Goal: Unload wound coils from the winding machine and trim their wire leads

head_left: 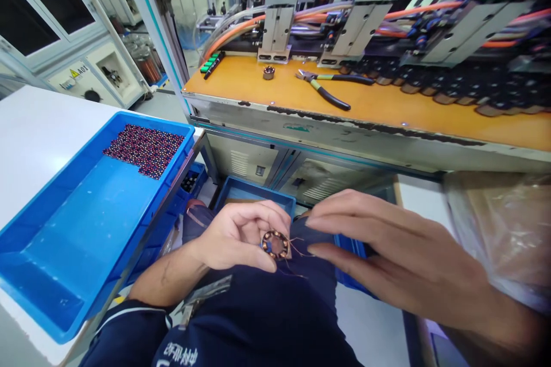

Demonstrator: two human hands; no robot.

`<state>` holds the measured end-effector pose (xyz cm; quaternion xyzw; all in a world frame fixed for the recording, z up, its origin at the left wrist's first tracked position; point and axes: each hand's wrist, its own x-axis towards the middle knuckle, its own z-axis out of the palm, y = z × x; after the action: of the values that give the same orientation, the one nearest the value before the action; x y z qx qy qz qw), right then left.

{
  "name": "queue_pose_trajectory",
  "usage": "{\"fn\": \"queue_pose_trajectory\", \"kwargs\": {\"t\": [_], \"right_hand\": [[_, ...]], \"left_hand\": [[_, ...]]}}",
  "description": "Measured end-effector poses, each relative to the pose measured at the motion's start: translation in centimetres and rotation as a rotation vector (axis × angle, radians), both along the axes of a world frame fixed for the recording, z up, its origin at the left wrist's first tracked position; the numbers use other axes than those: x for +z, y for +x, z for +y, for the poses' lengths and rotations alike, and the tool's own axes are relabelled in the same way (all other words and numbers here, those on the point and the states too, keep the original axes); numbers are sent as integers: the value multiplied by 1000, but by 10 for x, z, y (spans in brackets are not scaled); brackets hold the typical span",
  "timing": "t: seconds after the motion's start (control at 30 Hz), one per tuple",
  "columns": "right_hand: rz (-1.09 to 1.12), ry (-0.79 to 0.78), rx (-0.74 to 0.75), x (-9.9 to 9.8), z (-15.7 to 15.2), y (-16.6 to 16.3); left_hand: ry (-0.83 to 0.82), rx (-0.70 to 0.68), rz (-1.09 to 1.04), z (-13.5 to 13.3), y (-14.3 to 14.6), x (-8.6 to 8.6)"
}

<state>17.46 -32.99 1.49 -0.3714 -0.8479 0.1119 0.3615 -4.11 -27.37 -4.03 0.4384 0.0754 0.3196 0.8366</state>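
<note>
**Wound ring held over lap**

Tray at left, small parts massed in its far corner. Left hand pinches the ring. Right hand just beside it, fingers extended, holding nothing.

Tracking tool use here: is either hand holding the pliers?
No, the pliers lie on the orange bench, while the left hand holds a small coil ring.

Bright, even overhead light with soft shadows. Wide-angle bending warps the edges. Blur smears the machinery toward two o'clock.
</note>
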Motion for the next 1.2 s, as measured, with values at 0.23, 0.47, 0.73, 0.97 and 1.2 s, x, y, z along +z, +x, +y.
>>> {"fn": "queue_pose_trajectory", "kwargs": {"t": [0.23, 0.47, 0.73, 0.97, 1.2], "right_hand": [[11, 84, 104, -4, 9, -12], [4, 64, 83, -6, 5, -11], [200, 6, -41, -17, 0, -22], [292, 26, -148, -26, 1, -34], [204, 62, -233, -28, -3, -34]], "left_hand": [[-141, -54, 45, -4, 1, 0], [-148, -45, 60, -3, -1, -3], [7, 39, 14, -1, 4, -5], [243, 195, 82, 3, 1, -10], [176, 82, 255, -2, -6, -4]]}}
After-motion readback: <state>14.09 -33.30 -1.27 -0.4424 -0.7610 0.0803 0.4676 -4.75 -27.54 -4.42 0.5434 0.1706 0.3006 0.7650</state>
